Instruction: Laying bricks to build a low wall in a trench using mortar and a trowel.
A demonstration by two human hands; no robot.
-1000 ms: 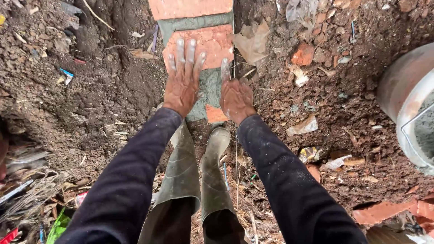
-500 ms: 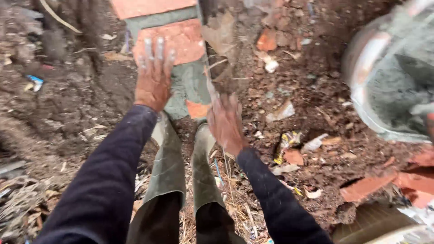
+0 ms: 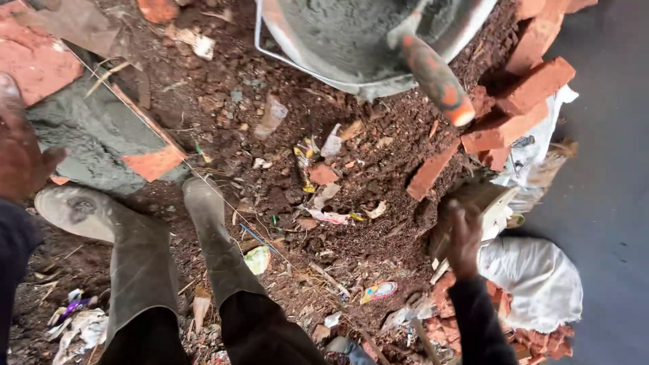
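My right hand (image 3: 464, 238) reaches out to the right and curls over the edge of a dirt-caked brick (image 3: 481, 197) at the foot of a pile of red bricks (image 3: 534, 88). At the far left edge is my left hand (image 3: 20, 159), blurred, with fingers apart and nothing in it. It hovers beside a bed of grey mortar (image 3: 94, 138) and a laid red brick (image 3: 34, 64). A small orange brick fragment (image 3: 154, 162) lies at the mortar's edge.
A metal pan (image 3: 324, 64) of wet grey mortar stands at the top, with an orange-handled trowel (image 3: 433, 74) resting in it. My two muddy rubber boots (image 3: 138, 257) stand on littered soil. White sacks (image 3: 534, 277) lie at the right by smooth grey floor (image 3: 608, 203). A taut string (image 3: 172, 152) crosses diagonally.
The view has swung right, so the pan and brick pile now show. My right hand left the mortar bed and moved right to the brick pile. My left hand lifted off the laid brick.
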